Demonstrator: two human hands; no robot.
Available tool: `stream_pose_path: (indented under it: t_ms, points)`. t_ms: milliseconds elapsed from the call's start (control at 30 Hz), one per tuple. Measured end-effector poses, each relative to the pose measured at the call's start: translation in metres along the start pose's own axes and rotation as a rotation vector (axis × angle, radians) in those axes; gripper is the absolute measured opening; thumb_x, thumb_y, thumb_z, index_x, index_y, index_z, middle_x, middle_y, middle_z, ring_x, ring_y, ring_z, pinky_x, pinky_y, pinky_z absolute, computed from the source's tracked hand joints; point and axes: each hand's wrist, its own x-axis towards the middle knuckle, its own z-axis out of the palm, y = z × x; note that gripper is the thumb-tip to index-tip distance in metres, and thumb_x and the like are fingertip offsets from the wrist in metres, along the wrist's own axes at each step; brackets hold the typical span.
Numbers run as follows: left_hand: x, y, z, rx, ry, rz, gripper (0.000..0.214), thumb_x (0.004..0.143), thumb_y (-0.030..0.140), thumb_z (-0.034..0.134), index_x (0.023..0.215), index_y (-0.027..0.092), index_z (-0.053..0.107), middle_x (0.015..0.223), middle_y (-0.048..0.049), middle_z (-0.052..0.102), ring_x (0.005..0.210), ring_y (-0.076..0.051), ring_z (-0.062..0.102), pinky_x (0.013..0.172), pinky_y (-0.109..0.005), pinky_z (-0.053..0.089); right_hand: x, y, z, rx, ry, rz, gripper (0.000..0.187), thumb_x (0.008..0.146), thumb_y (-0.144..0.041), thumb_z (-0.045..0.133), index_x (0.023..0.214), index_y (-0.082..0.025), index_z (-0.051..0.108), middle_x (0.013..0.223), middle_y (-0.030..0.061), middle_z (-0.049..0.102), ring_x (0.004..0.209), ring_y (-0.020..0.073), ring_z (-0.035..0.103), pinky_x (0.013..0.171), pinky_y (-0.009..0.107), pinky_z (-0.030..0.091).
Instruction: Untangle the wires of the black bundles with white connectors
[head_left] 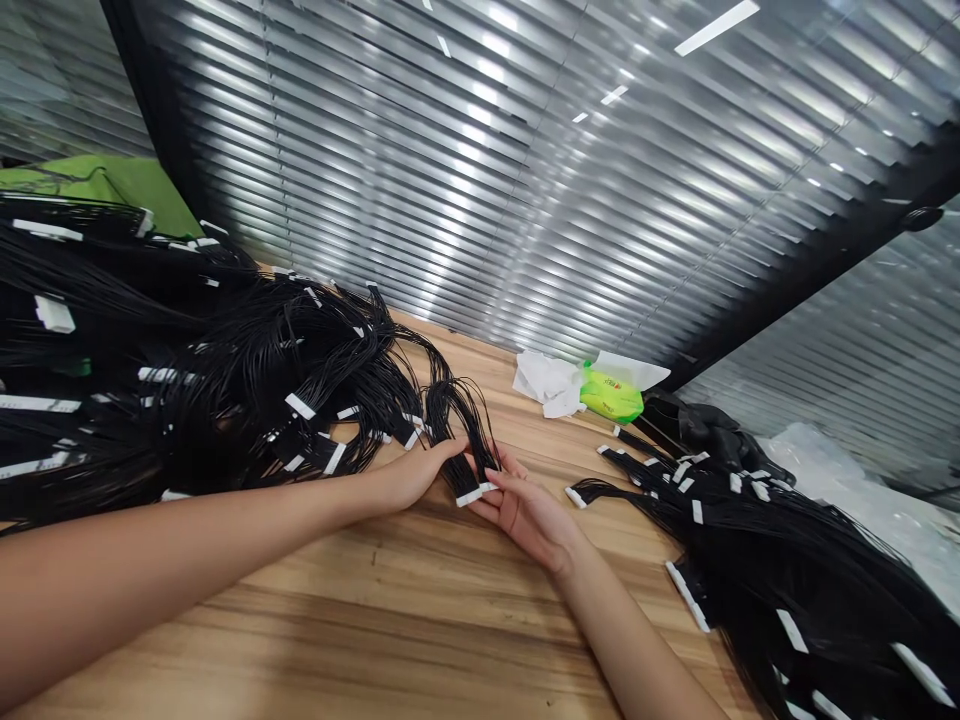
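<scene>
Over the middle of the wooden table, my left hand (424, 472) and my right hand (529, 510) meet around a black wire harness (466, 455). White connectors (470, 495) end its wires and point toward me. My right thumb presses beside the connectors, with the fingers curled beneath. The left hand closes around the wires from the left, its fingers partly hidden behind them. From there the wires arc back to a large tangled pile of black wire harnesses (300, 340) with white connectors on the left.
A second heap of black harnesses (795, 560) lies at the right. Behind it are clear plastic wrapping (825, 465) and a black bag-like object (709, 430). A green tissue pack (611, 393) and crumpled white tissue (549, 380) sit near the slatted blinds (465, 170).
</scene>
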Motion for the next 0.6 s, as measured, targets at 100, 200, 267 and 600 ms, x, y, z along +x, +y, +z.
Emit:
stream_pose_path:
  t_ms: [100, 200, 267, 600]
  points:
    - [-0.002, 0.005, 0.004, -0.105, -0.112, -0.097, 0.029, 0.078, 0.042, 0.052, 0.086, 0.021, 0.071, 0.079, -0.0028, 0.073, 0.093, -0.026, 0.063, 0.089, -0.036, 0.047, -0.005, 0.008, 0.009, 0.076, -0.014, 0.021, 0.042, 0.066, -0.013, 0.078, 0.102, -0.026, 0.062, 0.092, -0.0015, 0.078, 0.077, 0.0144, 0.073, 0.080, 0.031, 0.054]
    - [-0.006, 0.008, 0.008, -0.212, -0.224, -0.169, 0.043, 0.075, 0.040, 0.045, 0.103, 0.017, 0.067, 0.079, -0.0051, 0.071, 0.081, -0.023, 0.065, 0.078, -0.035, 0.049, -0.011, 0.017, 0.021, 0.114, -0.016, 0.041, 0.033, 0.066, -0.014, 0.079, 0.095, -0.022, 0.065, 0.090, 0.0004, 0.078, 0.078, 0.0152, 0.073, 0.078, 0.030, 0.054]
    - [-0.008, 0.009, 0.008, -0.375, -0.265, -0.201, 0.048, 0.072, 0.034, 0.044, 0.112, 0.014, 0.062, 0.086, -0.0070, 0.071, 0.083, -0.022, 0.064, 0.079, -0.033, 0.048, -0.015, 0.022, 0.028, 0.130, -0.002, 0.056, 0.029, 0.065, -0.015, 0.080, 0.090, -0.020, 0.066, 0.088, 0.0017, 0.078, 0.078, 0.0154, 0.073, 0.077, 0.030, 0.055]
    - [-0.003, 0.001, 0.003, -0.659, -0.315, -0.188, 0.060, 0.062, 0.017, 0.048, 0.122, 0.013, 0.051, 0.084, -0.0025, 0.056, 0.069, -0.013, 0.051, 0.064, -0.025, 0.039, -0.016, 0.018, 0.024, 0.092, 0.116, 0.087, 0.020, 0.065, -0.023, 0.081, 0.079, -0.018, 0.069, 0.079, 0.0023, 0.078, 0.073, 0.0150, 0.073, 0.076, 0.029, 0.055]
